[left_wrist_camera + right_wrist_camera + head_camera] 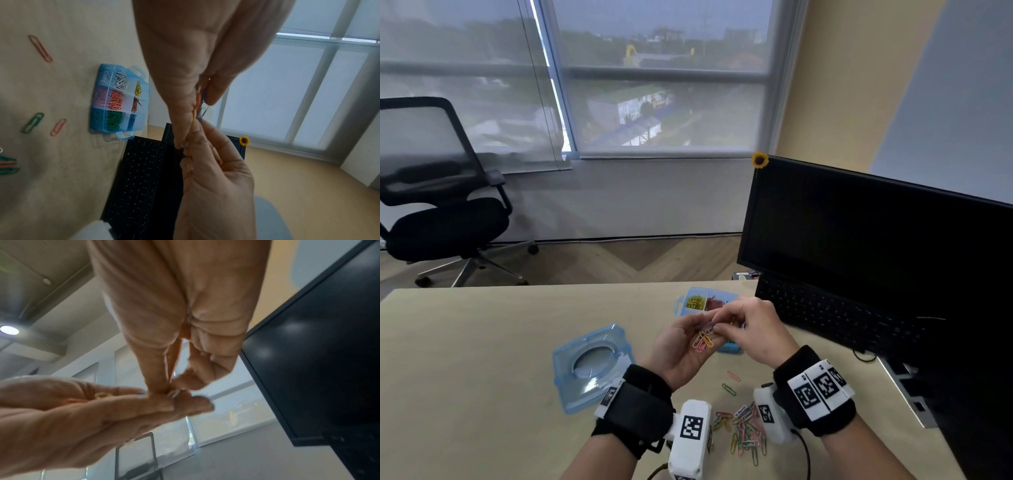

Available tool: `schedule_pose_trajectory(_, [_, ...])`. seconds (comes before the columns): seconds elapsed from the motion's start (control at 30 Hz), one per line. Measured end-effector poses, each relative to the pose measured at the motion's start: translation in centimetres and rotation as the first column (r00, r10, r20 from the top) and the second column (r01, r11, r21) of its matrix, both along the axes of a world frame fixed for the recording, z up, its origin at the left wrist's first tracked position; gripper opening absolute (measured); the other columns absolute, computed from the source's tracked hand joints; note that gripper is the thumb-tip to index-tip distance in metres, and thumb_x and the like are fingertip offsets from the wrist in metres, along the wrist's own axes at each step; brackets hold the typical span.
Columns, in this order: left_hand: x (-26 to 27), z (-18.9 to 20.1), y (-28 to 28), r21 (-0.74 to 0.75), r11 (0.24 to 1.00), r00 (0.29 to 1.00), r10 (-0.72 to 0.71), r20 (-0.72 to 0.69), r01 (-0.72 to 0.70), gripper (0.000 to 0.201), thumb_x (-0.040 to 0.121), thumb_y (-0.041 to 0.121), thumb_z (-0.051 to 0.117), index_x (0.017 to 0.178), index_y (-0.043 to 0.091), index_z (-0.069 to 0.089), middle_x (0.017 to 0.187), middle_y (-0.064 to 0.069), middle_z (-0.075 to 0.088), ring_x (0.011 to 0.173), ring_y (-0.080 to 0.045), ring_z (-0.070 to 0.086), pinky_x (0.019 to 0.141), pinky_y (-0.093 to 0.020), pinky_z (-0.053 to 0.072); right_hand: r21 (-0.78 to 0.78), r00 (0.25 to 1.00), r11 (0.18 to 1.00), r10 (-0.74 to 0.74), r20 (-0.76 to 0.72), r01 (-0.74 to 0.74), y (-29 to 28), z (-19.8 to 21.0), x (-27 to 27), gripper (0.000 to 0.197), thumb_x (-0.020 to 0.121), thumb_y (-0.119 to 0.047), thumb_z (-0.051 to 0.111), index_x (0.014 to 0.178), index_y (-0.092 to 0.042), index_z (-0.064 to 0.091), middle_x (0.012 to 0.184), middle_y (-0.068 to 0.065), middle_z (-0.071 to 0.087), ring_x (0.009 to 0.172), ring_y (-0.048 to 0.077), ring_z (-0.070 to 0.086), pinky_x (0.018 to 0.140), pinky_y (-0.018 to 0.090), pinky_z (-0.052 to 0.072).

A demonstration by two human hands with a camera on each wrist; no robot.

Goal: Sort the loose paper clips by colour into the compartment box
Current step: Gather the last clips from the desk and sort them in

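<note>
My left hand (681, 346) cups a small bunch of paper clips (703, 339), orange, pink and blue, fingers curled around them. My right hand (751, 329) pinches 1 blue clip (202, 112) out of the bunch with thumb and forefinger. I judge this the picking-apart step. The compartment box (120, 100) sits open just beyond my hands, beside the keyboard (835, 315). Next I need to free the clip cleanly and carry it to the blue compartment. The loose pile (744, 430) waits by my wrists.
</note>
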State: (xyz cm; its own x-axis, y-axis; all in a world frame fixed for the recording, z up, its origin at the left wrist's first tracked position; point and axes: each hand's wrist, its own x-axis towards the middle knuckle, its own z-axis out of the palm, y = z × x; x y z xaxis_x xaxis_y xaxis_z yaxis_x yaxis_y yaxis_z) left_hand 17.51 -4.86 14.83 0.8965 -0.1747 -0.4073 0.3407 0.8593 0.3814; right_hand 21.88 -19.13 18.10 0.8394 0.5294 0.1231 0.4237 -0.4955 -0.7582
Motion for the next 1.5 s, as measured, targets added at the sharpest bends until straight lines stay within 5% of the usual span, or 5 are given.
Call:
schedule_pose_trajectory(0.23, [0.9,0.3,0.0,-0.055,0.996,0.996,0.075,-0.049,-0.077,0.041,0.101,0.016,0.032,0.104,-0.016,0.056,0.093,-0.034,0.065,0.072,-0.037,0.070,0.056,-0.040,0.059,0.146,0.997,0.987,-0.053,-0.050,0.060,0.9,-0.5,0.7,0.005,0.080,-0.014,0.074,0.083,-0.017,0.075,0.078,-0.004,0.071,0.072,0.003,0.063,0.070,0.018,0.052])
schedule_pose_trajectory(0.53, [0.4,0.2,1.1,-0.069,0.995,0.997,0.069,0.020,-0.067,0.047,0.098,0.020,0.033,0.112,-0.013,0.064,0.124,-0.030,0.058,0.112,-0.039,0.060,0.091,-0.047,0.047,0.478,0.910,0.851,-0.003,-0.414,0.220,-0.2,1.6,1.8,0.011,0.090,0.003,0.058,0.096,0.006,0.066,0.063,0.004,0.064,0.051,0.006,0.056,0.049,0.013,0.045])
schedule_pose_trajectory(0.83, [-1.5,-1.8,2.9,-0.068,0.987,0.988,0.143,-0.065,-0.148,0.043,0.096,0.011,0.028,0.121,-0.013,0.053,0.117,-0.031,0.062,0.099,-0.038,0.067,0.083,-0.049,0.052,-0.354,0.848,0.906,-0.367,-0.382,0.232,-1.8,-8.6,9.6,0.019,0.089,-0.011,0.058,0.071,-0.008,0.061,0.057,0.005,0.050,0.048,0.014,0.042,0.044,0.024,0.033])
schedule_pose_trajectory(1.03, [-1.7,-2.4,3.2,-0.049,0.991,0.990,0.121,-0.075,-0.125,0.043,0.094,0.012,0.031,0.123,-0.012,0.053,0.122,-0.029,0.060,0.112,-0.038,0.060,0.085,-0.051,0.049,-0.326,0.853,0.862,-0.470,-0.228,0.388,0.6,-9.2,13.5,0.015,0.088,-0.013,0.056,0.094,-0.010,0.070,0.089,0.010,0.073,0.075,0.021,0.068,0.077,0.026,0.054])
schedule_pose_trajectory(1.5, [0.9,-2.8,3.1,0.010,0.994,0.993,0.109,-0.046,-0.109,0.047,0.083,0.020,0.045,0.113,-0.014,0.057,0.108,-0.028,0.061,0.089,-0.034,0.064,0.080,-0.038,0.054,-0.181,0.971,0.955,0.237,0.003,-0.233,3.4,-2.6,2.5,0.032,0.083,-0.021,0.072,0.116,-0.023,0.070,0.102,-0.002,0.058,0.093,0.007,0.058,0.086,0.015,0.046])
